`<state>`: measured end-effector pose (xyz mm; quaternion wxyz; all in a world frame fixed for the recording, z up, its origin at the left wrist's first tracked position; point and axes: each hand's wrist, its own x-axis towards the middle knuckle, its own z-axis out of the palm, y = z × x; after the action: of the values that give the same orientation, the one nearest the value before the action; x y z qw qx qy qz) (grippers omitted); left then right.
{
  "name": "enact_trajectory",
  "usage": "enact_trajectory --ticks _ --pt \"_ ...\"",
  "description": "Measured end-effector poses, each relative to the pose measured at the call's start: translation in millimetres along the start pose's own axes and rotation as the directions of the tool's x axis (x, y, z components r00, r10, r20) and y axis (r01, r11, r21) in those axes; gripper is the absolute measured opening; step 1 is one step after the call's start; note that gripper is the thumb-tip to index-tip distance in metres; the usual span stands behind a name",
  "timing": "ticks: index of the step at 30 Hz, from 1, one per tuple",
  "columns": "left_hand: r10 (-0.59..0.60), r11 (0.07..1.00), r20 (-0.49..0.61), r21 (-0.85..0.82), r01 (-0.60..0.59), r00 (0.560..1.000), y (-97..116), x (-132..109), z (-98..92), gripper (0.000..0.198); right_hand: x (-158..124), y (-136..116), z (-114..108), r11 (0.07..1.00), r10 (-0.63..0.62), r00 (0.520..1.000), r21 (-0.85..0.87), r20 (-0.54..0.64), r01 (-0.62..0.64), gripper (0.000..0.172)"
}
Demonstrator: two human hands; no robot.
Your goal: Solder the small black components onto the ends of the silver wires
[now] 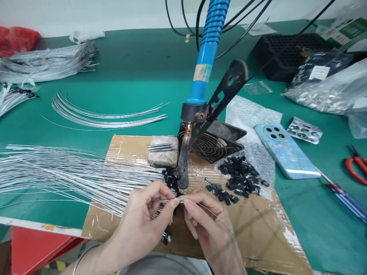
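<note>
My left hand pinches the end of a thin grey wire from a fanned bundle lying to the left. My right hand pinches a fine strand, probably solder wire, that trails back over my wrist. Both fingertips meet just below the tip of a blue-handled soldering iron fixed upright in a black stand. Small black components lie in a pile to the right of the tip, with a few more at its base.
A taped cardboard sheet covers the green table. A sponge block, a small fan, a phone, red-handled cutters, bagged parts, a black tray and more wire bundles lie around.
</note>
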<state>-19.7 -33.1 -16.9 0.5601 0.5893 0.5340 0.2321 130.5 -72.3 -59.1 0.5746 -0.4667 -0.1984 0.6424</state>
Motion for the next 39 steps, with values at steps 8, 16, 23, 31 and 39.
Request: enact_trajectory --ticks 8,16,23,31,39 --pt "0.019 0.999 0.001 0.031 -0.019 1.000 0 -1 0.1 0.019 0 -1 0 1.000 0.015 1.000 0.000 -0.004 -0.015 0.015" --pt "-0.010 0.995 0.042 0.096 0.006 0.999 4 -2 -3.5 0.019 9 -8 -13 0.995 0.102 0.987 -0.031 0.128 -0.099 0.016" --pt "0.001 0.999 0.003 0.049 -0.001 1.000 0 -1 0.7 0.020 7 -2 -12 0.995 0.094 0.987 0.005 0.131 -0.096 0.017" --pt "0.045 0.999 -0.100 0.036 -0.041 0.994 -6 -3 10.1 0.019 2 0 1 0.992 0.096 0.995 0.078 0.007 -0.097 0.020" --pt "0.070 0.997 -0.170 -0.009 -0.073 0.983 -9 -4 19.7 0.021 3 4 6 0.991 0.067 0.996 0.116 -0.059 -0.060 0.020"
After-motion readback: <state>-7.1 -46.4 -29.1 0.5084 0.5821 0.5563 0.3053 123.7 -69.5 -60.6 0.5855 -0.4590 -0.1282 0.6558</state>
